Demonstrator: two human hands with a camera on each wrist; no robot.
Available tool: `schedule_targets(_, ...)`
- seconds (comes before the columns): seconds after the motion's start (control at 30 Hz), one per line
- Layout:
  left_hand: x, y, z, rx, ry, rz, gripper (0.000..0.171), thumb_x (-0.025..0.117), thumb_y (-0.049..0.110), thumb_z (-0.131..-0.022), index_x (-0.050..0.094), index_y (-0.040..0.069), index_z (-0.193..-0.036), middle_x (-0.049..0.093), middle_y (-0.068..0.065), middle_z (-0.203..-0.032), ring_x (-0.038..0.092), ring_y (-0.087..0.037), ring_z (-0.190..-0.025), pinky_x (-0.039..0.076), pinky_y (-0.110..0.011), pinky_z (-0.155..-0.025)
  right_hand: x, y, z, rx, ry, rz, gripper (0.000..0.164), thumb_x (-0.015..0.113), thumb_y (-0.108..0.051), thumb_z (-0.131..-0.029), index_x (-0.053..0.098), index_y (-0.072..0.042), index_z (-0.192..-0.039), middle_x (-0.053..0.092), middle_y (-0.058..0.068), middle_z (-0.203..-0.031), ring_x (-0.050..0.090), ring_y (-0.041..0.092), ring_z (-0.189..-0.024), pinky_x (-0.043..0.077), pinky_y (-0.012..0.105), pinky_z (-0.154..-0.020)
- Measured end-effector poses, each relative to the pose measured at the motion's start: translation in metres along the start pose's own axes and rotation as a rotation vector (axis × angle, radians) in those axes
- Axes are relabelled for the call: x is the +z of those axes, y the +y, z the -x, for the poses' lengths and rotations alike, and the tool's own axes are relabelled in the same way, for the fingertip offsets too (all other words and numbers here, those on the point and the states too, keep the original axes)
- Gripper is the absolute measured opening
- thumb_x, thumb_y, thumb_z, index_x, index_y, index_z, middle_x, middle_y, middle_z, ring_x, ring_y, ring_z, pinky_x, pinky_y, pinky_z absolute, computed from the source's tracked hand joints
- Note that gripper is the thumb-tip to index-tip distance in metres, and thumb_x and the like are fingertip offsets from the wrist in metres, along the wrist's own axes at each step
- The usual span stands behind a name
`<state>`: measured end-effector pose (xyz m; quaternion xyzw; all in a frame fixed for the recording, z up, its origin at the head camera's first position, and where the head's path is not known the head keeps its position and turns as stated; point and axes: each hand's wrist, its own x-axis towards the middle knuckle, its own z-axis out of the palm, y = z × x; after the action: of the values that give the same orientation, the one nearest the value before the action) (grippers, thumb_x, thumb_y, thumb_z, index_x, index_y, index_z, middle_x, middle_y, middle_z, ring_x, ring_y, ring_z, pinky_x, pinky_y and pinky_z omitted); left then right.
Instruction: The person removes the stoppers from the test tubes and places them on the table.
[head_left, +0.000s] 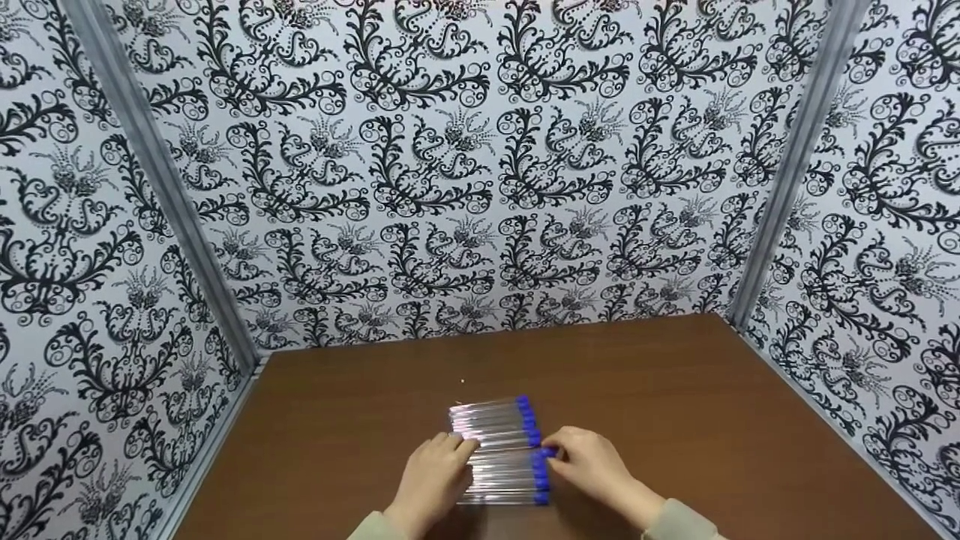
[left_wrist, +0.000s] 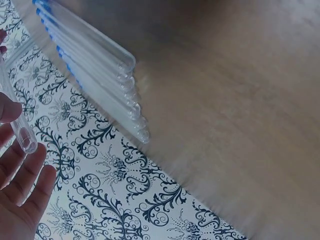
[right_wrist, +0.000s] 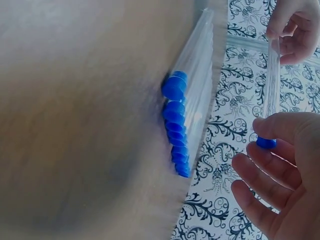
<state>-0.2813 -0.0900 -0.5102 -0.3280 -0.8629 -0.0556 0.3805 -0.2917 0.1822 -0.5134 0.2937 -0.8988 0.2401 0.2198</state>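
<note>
a: where is the tube you're working?

b: lower centre of the head view. you hold one clear test tube [head_left: 510, 453] level between both hands, just over the row of capped tubes [head_left: 501, 448] lying side by side on the brown table [head_left: 675, 390]. your left hand [head_left: 433, 480] pinches the rounded closed end; in the left wrist view the thumb and fingers [left_wrist: 22, 172] sit round that tip [left_wrist: 26, 141]. your right hand [head_left: 592, 466] pinches the blue cap [right_wrist: 266, 143] end, thumb on top, the other fingers spread loosely beneath.

a: how will it handle?

b: judged light, stiff and smooth-walled, so likely slippery and probably breakable if it's glass; i cannot tell glass from plastic. you'd do best to take hold at the ends as now: the cap gives your right fingers grip, the rounded tip is the slick end. squeeze lightly, don't bend it.

a: anything near it that could move?

b: the row under your hands is loose, blue caps [right_wrist: 175, 120] all to the right of the frame. round tubes roll, so a nudge could scatter them.

a: room and edges?

b: open table above the row and out to left and right in the frame. patterned walls [head_left: 480, 165] close three sides, well apart from the tubes. the near table edge is out of view at the bottom.
</note>
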Motion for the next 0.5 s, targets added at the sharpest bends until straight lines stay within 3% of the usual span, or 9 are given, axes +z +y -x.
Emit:
schedule_targets(0.17,0.003,-0.0024,-0.0008,-0.006,0.025,-0.003,0.027,0.069,0.006,-0.062,0.063,0.014,-0.087,0.056,0.003,-0.075,0.052,-0.017,-0.064,0.041,-0.029,-0.05,0.0002,-0.0001,-0.0042,0.011,0.007,0.019,0.017,0.076,-0.005,-0.073,0.073,-0.008,-0.089,0.065,-0.006,-0.081,0.06,0.005,-0.066,0.049,0.025,-0.057)
schedule_targets(0.5,0.0027,-0.0031,-0.0008,-0.038,-0.045,0.007,0.029,0.075,0.008,-0.066,0.065,0.014,-0.092,0.058,0.002,-0.08,0.055,-0.018,-0.07,0.046,-0.031,-0.055,-0.0003,-0.0003,-0.0082,0.023,0.01,0.052,0.016,0.076,-0.007,-0.074,0.074,-0.008,-0.09,0.066,-0.004,-0.084,0.059,0.004,-0.066,0.049,0.026,-0.056)
